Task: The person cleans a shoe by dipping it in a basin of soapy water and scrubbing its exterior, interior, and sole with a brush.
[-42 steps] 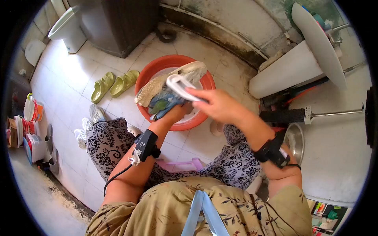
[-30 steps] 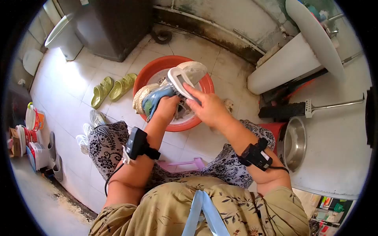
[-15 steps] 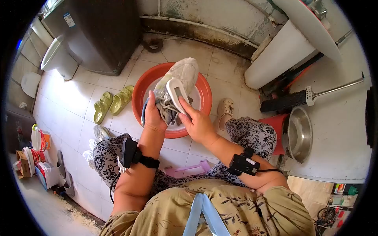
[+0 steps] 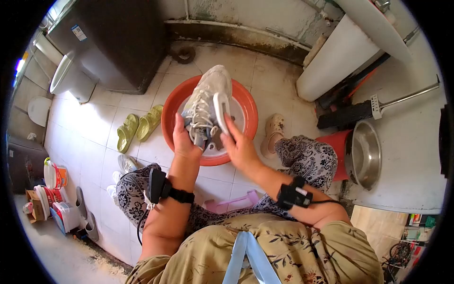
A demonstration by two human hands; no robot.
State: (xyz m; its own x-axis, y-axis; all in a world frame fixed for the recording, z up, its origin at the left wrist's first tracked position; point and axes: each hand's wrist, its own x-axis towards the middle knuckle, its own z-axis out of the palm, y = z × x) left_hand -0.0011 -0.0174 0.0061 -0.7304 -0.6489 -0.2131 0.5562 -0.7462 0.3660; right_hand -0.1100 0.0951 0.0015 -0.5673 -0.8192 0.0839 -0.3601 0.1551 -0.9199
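Over the red basin (image 4: 252, 111), a pale shoe (image 4: 215, 85) points its toe toward the far rim, probably kept there so drips fall inside. The left hand (image 4: 187, 142), above the basin's near left part, is partly closed on the shoe's heel end, thumb up along the side, fingers hidden; this seems to leave the laces facing up. The right hand (image 4: 239, 147), above the near right part, is closed around a white brush (image 4: 220, 111), whose handle lies along the shoe's side, apparently for control; bristle contact cannot be told. Green sandals (image 4: 150, 123) sit left of the basin.
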